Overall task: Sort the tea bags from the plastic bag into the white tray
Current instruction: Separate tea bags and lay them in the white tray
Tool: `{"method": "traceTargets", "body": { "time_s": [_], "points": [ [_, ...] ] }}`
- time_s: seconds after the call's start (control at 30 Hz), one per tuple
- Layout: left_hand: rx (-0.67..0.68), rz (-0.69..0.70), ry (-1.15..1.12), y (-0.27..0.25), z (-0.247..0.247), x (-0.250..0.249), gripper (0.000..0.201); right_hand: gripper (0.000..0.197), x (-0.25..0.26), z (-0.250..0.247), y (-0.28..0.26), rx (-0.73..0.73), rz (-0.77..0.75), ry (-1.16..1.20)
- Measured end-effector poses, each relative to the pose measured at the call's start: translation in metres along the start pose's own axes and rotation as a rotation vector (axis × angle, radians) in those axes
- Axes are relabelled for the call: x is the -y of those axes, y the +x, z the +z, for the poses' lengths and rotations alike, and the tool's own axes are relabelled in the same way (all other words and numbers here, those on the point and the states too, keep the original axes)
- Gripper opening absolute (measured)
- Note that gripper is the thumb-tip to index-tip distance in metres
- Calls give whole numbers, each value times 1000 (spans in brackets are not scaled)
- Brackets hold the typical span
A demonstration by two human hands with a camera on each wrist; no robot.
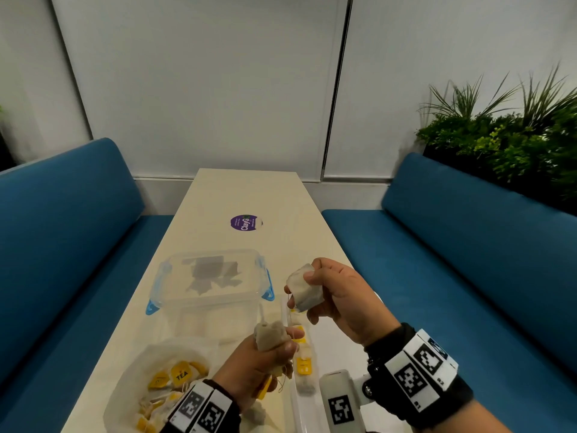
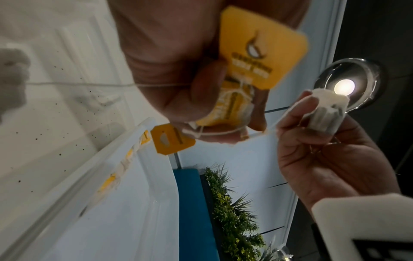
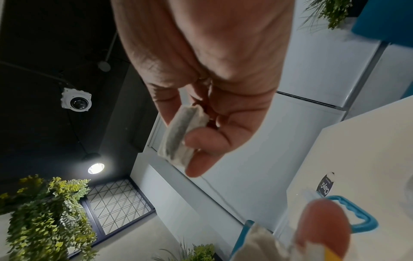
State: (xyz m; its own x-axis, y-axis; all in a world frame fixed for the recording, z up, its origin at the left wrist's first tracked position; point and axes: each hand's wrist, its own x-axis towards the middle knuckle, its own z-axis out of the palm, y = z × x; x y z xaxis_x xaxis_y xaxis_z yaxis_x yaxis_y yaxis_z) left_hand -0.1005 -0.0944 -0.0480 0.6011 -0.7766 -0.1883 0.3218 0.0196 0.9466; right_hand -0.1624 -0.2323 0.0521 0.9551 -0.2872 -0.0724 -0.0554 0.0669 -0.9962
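Right hand pinches one tea bag above the white tray, left hand clutches a bunch of tea bags by the plastic bag — feather-light, soft, strings probably tangling, so grip the pouch itself.

A black band is worn on the right wrist, faced with white panels printed with black square-pattern markers; a white oblong unit bearing one such marker is fixed to it by a bracket with a visible screw. A like black band with two white marker panels is worn on the left wrist. Both hands are left bare.
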Motion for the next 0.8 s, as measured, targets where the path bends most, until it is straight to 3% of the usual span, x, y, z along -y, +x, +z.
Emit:
{"method": "traceTargets", "body": {
  "time_s": [0.33, 0.4, 0.5, 0.57, 0.67, 0.8],
  "points": [
    [119, 44, -18, -2, 6, 2, 42, 16, 0, 2, 0, 16, 6, 110],
    [116, 70, -14, -3, 10, 1, 46, 17, 0, 4, 0, 21, 7, 106],
    [62, 85, 3, -3, 11, 1, 35, 17, 0, 5, 0, 24, 14, 93],
    [14, 87, 21, -3, 9, 1, 26, 18, -1, 4, -1, 2, -4, 26],
    [-82, 73, -5, -3, 4, 4, 19, 18, -6, -7, -6, -84, -85, -258],
    [-186, 87, -63, -3, 3, 2, 28, 12, -24, -19, -15, -182, -102, -547]
  ]
}}
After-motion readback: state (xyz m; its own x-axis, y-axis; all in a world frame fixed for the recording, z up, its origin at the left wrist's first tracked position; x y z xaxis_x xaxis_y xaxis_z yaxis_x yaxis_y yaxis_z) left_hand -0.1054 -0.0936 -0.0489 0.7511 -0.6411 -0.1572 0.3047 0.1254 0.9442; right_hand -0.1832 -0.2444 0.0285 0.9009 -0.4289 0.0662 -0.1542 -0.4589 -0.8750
